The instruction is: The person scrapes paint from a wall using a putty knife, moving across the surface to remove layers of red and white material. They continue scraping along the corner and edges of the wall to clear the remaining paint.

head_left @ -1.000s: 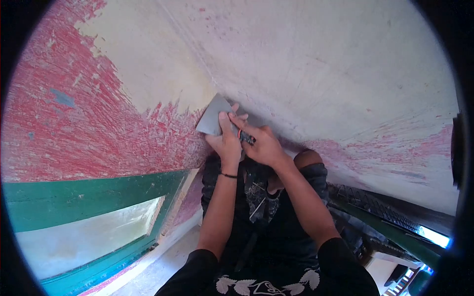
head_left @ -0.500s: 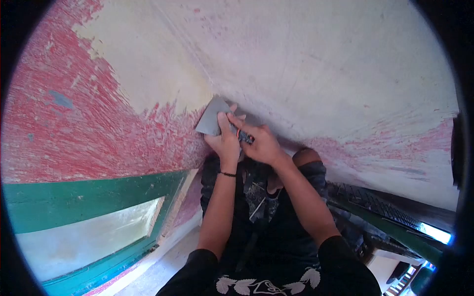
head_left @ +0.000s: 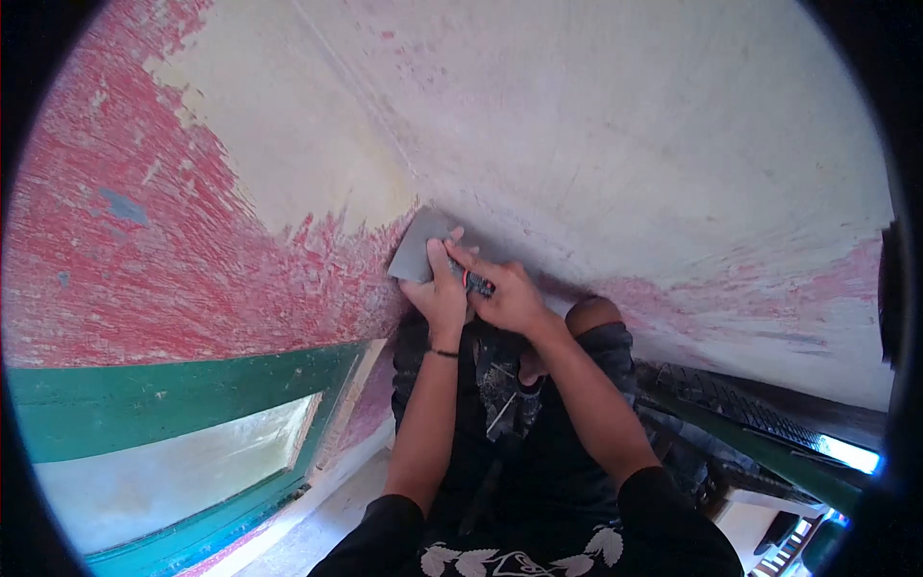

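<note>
A wide, flat scraper (head_left: 415,252) is held in the corner where two wall faces meet, its blade edge at the red, flaking paint. My left hand (head_left: 444,300) is closed on the blade, with the thumb lying on its flat face; a dark band circles that wrist. My right hand (head_left: 510,296) wraps the scraper's black and orange handle (head_left: 476,283), just beside the left hand. Part of the handle is hidden by my fingers.
On the left, the wall (head_left: 192,250) is red and scratched above a green window frame (head_left: 192,392) with a pane (head_left: 183,481). The pale wall (head_left: 625,144) spreads to the right. My knee (head_left: 594,315) is close to it. A dark mesh rack (head_left: 731,399) stands lower right.
Both hands and the scraper sit slightly lower in the view, and the wall has shifted down in a similar way. My grip on the scraper looks the same.
</note>
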A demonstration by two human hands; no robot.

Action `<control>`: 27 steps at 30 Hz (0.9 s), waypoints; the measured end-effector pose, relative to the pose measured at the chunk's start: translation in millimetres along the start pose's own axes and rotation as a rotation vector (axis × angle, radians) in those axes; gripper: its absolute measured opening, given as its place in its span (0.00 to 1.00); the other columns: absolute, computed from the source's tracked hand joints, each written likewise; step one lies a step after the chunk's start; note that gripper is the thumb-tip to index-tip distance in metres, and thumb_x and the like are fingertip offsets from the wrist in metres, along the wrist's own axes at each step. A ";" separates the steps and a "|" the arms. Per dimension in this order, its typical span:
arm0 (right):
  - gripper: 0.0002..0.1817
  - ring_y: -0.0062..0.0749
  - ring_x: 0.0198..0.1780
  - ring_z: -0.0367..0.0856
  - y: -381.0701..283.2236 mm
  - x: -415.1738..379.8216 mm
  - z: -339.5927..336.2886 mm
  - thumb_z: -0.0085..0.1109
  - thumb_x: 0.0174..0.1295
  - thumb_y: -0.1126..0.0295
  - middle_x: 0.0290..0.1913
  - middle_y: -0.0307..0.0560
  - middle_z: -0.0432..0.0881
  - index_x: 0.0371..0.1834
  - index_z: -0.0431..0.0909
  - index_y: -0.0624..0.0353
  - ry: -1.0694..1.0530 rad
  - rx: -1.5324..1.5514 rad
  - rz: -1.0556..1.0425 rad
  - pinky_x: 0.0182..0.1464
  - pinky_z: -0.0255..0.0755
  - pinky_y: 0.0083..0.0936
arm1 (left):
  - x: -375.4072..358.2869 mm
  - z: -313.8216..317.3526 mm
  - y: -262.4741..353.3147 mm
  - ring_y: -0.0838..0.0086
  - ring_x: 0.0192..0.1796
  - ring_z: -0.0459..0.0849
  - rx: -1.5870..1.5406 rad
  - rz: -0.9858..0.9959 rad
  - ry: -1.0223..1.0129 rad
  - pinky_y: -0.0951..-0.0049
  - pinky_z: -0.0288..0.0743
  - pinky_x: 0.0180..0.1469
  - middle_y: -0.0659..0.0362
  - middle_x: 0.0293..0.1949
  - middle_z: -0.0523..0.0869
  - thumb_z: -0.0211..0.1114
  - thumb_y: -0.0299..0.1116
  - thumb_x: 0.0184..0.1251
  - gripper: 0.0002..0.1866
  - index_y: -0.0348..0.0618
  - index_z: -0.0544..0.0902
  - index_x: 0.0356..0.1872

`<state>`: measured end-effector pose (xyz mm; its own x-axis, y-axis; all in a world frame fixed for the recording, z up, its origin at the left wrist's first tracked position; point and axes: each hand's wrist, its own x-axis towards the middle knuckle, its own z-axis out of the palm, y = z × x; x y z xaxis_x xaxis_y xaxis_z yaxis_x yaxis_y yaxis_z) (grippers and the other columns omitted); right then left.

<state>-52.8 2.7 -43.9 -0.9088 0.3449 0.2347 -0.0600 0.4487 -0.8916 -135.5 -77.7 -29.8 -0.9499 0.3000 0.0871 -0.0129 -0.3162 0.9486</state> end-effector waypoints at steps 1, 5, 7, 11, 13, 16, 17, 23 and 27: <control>0.45 0.56 0.25 0.82 -2.6 2.1 -5.2 0.60 0.49 0.77 0.29 0.62 0.83 0.75 0.67 0.33 -0.017 -0.001 0.020 0.35 0.79 0.40 | -4.4 -2.7 -2.4 0.60 0.37 0.88 -0.022 -0.039 0.023 0.64 0.86 0.40 0.41 0.46 0.86 0.56 0.36 0.79 0.22 0.22 0.70 0.59; 0.43 0.54 0.24 0.82 -5.2 -2.9 11.1 0.58 0.49 0.79 0.41 0.63 0.84 0.74 0.68 0.37 0.108 0.045 -0.087 0.35 0.79 0.39 | -3.7 4.2 5.6 0.61 0.37 0.88 -0.047 -0.058 0.086 0.64 0.87 0.39 0.41 0.43 0.87 0.57 0.36 0.78 0.22 0.21 0.70 0.56; 0.43 0.54 0.25 0.83 -9.2 6.2 15.5 0.58 0.50 0.79 0.43 0.63 0.84 0.74 0.68 0.38 0.134 0.073 -0.072 0.35 0.80 0.38 | 4.0 4.0 11.4 0.61 0.37 0.88 -0.023 -0.030 0.059 0.64 0.87 0.39 0.41 0.43 0.87 0.58 0.36 0.78 0.21 0.20 0.71 0.54; 0.43 0.53 0.26 0.84 -3.3 2.9 17.5 0.58 0.50 0.79 0.44 0.63 0.84 0.75 0.67 0.36 0.126 0.078 -0.046 0.36 0.80 0.37 | 4.7 1.8 11.7 0.62 0.36 0.88 -0.015 -0.019 0.017 0.63 0.87 0.39 0.42 0.41 0.87 0.58 0.36 0.77 0.22 0.20 0.71 0.53; 0.43 0.53 0.26 0.84 1.4 5.2 15.8 0.59 0.51 0.78 0.44 0.63 0.85 0.75 0.66 0.36 0.149 0.062 -0.105 0.36 0.80 0.36 | 5.0 6.9 12.9 0.62 0.36 0.88 -0.024 0.007 0.030 0.63 0.87 0.38 0.42 0.41 0.87 0.59 0.36 0.77 0.22 0.20 0.72 0.53; 0.43 0.53 0.27 0.85 -3.6 0.4 19.4 0.59 0.51 0.78 0.44 0.63 0.85 0.75 0.66 0.35 0.132 0.061 -0.084 0.36 0.81 0.36 | 1.4 1.4 11.8 0.62 0.37 0.88 -0.002 0.020 0.043 0.63 0.87 0.38 0.42 0.41 0.87 0.59 0.36 0.77 0.22 0.21 0.72 0.54; 0.43 0.54 0.28 0.85 -2.6 2.0 18.6 0.59 0.51 0.78 0.45 0.63 0.84 0.75 0.66 0.35 0.124 0.064 -0.063 0.37 0.81 0.36 | 4.4 0.1 10.6 0.62 0.37 0.88 0.013 0.027 0.036 0.63 0.87 0.38 0.42 0.40 0.87 0.59 0.36 0.77 0.21 0.21 0.72 0.54; 0.43 0.57 0.37 0.86 -17.5 -5.7 14.9 0.59 0.51 0.80 0.52 0.66 0.82 0.75 0.67 0.38 0.059 0.109 0.007 0.39 0.80 0.36 | -3.0 -3.5 11.5 0.63 0.37 0.88 0.007 -0.023 0.091 0.63 0.87 0.38 0.43 0.40 0.87 0.58 0.35 0.77 0.19 0.23 0.73 0.53; 0.43 0.57 0.34 0.85 -19.7 5.9 10.5 0.59 0.51 0.80 0.46 0.68 0.83 0.75 0.67 0.40 0.070 0.184 0.019 0.40 0.79 0.36 | 4.9 -6.1 13.8 0.64 0.36 0.88 0.163 0.051 0.064 0.63 0.87 0.38 0.44 0.39 0.88 0.58 0.35 0.77 0.18 0.24 0.73 0.52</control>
<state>-61.4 -12.8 -29.0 -0.8799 0.4114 0.2377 -0.1234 0.2853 -0.9505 -142.2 -86.1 -18.2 -0.9661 0.2276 0.1218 0.0818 -0.1779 0.9806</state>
